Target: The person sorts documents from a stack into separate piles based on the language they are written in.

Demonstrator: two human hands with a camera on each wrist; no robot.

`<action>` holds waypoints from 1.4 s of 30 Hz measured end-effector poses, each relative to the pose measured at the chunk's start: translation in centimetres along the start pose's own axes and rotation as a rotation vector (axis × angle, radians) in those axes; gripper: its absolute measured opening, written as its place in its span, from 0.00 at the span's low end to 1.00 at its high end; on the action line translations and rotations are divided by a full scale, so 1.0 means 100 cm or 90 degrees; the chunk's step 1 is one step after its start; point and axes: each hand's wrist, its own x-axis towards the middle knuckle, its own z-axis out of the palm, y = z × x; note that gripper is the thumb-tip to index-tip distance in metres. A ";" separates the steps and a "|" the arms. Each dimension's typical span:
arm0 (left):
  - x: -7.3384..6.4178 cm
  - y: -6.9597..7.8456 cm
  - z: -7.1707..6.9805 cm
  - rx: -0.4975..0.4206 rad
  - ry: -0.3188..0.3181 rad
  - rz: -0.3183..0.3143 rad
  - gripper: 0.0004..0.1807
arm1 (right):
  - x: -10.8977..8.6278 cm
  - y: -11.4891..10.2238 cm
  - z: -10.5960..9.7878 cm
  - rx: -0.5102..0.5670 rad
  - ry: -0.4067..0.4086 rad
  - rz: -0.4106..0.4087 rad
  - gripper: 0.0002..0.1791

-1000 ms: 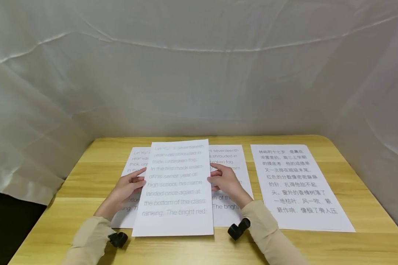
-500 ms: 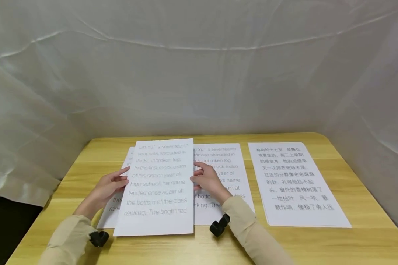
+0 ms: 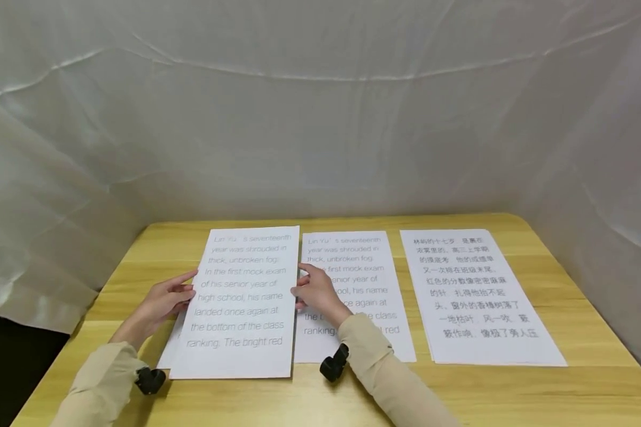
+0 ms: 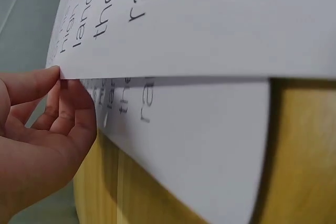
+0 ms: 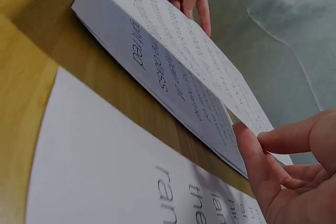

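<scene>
Both hands hold one printed sheet of paper with English text, raised over the left part of the table. My left hand pinches its left edge between thumb and fingers, as the left wrist view shows at the paper's rim. On the opposite edge, my right hand pinches it the same way. Beneath the raised sheet lies a left pile of printed paper, mostly hidden in the head view. Just right of it, a second English page lies flat, partly covered by the right hand and sleeve.
A pile of pages with Chinese text lies at the right of the wooden table. Pale cloth hangs behind and along both sides. Black wrist devices sit under both sleeves.
Both hands have carried the held sheet leftward, from between the two English page stacks to over the left one. The middle page is now more exposed. The view has shifted slightly.
</scene>
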 end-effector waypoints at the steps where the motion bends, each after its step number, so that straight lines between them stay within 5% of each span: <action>1: -0.001 -0.001 -0.002 0.000 0.001 0.002 0.33 | 0.000 -0.001 0.002 0.001 0.000 0.003 0.36; 18: 0.000 -0.013 -0.022 0.022 0.026 -0.006 0.31 | 0.007 -0.002 0.027 -0.013 -0.023 -0.004 0.37; 42: 0.018 -0.007 -0.016 0.096 0.025 -0.022 0.28 | 0.023 -0.004 0.023 -0.079 -0.009 -0.009 0.35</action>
